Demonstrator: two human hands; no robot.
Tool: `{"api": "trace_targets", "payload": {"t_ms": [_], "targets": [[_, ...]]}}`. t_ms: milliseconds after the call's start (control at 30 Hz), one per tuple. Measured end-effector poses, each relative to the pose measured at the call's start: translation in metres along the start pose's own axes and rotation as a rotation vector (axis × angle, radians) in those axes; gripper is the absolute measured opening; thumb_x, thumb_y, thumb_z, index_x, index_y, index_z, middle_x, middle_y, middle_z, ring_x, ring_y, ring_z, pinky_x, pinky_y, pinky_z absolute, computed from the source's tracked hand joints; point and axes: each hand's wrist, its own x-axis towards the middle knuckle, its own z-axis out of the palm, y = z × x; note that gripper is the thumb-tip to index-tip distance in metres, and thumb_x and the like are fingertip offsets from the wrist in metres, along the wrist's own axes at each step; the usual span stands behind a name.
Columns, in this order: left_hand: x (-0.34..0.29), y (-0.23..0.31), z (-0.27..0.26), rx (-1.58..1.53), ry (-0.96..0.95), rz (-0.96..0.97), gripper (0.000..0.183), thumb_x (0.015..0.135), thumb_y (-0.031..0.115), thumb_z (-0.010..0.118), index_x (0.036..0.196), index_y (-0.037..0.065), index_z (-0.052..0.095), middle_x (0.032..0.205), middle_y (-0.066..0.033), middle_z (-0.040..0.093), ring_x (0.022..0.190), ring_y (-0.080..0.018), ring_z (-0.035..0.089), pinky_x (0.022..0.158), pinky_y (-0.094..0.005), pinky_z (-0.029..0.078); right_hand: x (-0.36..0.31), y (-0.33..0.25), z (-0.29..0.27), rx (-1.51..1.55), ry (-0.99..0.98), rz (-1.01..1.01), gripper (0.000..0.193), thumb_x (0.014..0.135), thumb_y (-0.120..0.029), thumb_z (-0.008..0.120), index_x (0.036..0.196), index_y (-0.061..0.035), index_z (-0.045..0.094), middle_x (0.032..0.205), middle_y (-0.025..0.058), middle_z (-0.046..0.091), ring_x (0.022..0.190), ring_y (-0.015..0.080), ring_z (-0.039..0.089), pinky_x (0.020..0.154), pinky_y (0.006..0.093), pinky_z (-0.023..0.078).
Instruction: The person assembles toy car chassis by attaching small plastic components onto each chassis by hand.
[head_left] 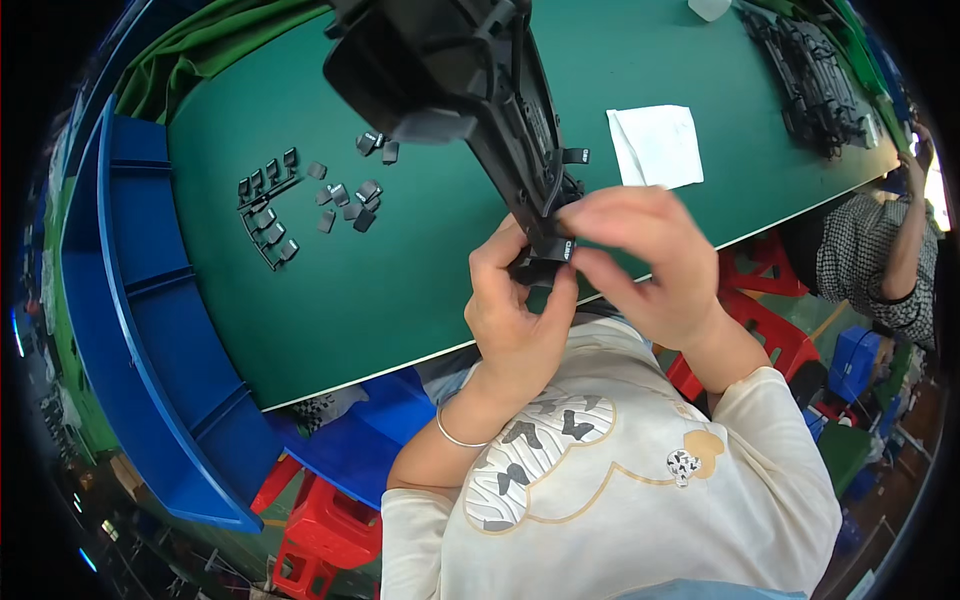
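A long black moulded plastic part [505, 150] slants over the table, its wide hollow end far from me and its narrow end close to my body. My left hand [515, 310] grips that narrow end from below, thumb and fingers bent around it. Thumb and forefinger of my right hand [655, 260] close on a small black tab [552, 249] with white print at the part's near end. A similar tab [576, 156] sticks out from the part's right side farther up. Where the near tab meets the part is partly hidden by my fingers.
Loose black tabs [340, 192] lie on the green table [420, 300], beside several still on a moulded sprue [268, 190]. A white sheet [655, 145] lies right; black plastic parts [812, 85] are stacked far right. A blue divided tray [165, 300] lines the left edge. Another person [880, 250] sits right.
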Motion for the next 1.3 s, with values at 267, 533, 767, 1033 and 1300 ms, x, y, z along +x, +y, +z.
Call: {"api": "trace_targets", "payload": {"t_ms": [267,533,767,1033,1300], "targets": [[-0.008,-0.007,0.006,0.083,0.104,0.152,0.039,0.069,-0.01,0.059,0.102,-0.001,0.04,0.1,-0.0145,0.051,0.083,-0.015,0.055,0.064,-0.0223,0.046,-0.003,-0.024,-0.01,0.859,0.047,0.896,0.017,0.085,-0.016,0.049,0.08,0.0006,0.053,0.074,0.0018,0.054,0.065,0.0057,0.047,0.059,0.0195,0.04],[-0.006,-0.009,0.003,0.19,0.095,0.18,0.039,0.068,-0.007,0.059,0.101,0.001,0.041,0.085,-0.0124,0.052,0.069,-0.0166,0.056,0.056,-0.0234,0.045,0.002,-0.024,0.0,0.855,0.052,0.96,0.016,0.081,-0.013,0.052,0.072,-0.0001,0.054,0.068,0.0006,0.055,0.064,0.0051,0.048,0.06,0.0203,0.04],[-0.008,-0.008,0.005,0.356,0.072,0.145,0.037,0.066,-0.009,0.058,0.098,0.001,0.042,0.084,-0.0142,0.054,0.069,-0.0252,0.058,0.058,-0.029,0.046,0.003,-0.023,0.002,0.891,0.084,0.996,0.014,0.078,-0.011,0.052,0.071,0.0002,0.054,0.066,0.0004,0.055,0.063,0.0051,0.048,0.059,0.0204,0.04],[-0.01,-0.008,0.007,0.396,0.125,0.143,0.036,0.066,-0.005,0.06,0.096,0.003,0.042,0.076,-0.0109,0.055,0.063,-0.0261,0.057,0.056,-0.0309,0.044,0.002,-0.024,0.004,0.811,0.077,0.958,0.016,0.077,-0.013,0.052,0.069,0.0008,0.053,0.065,0.001,0.054,0.062,0.0053,0.047,0.056,0.0205,0.039],[-0.011,-0.007,0.006,0.389,0.124,0.119,0.037,0.066,-0.005,0.06,0.098,0.004,0.042,0.077,-0.0106,0.055,0.065,-0.0261,0.057,0.057,-0.0316,0.044,0.001,-0.025,0.006,0.82,0.072,0.965,0.015,0.077,-0.012,0.052,0.07,0.0008,0.052,0.065,0.0012,0.054,0.061,0.0054,0.047,0.055,0.0209,0.04]]}}
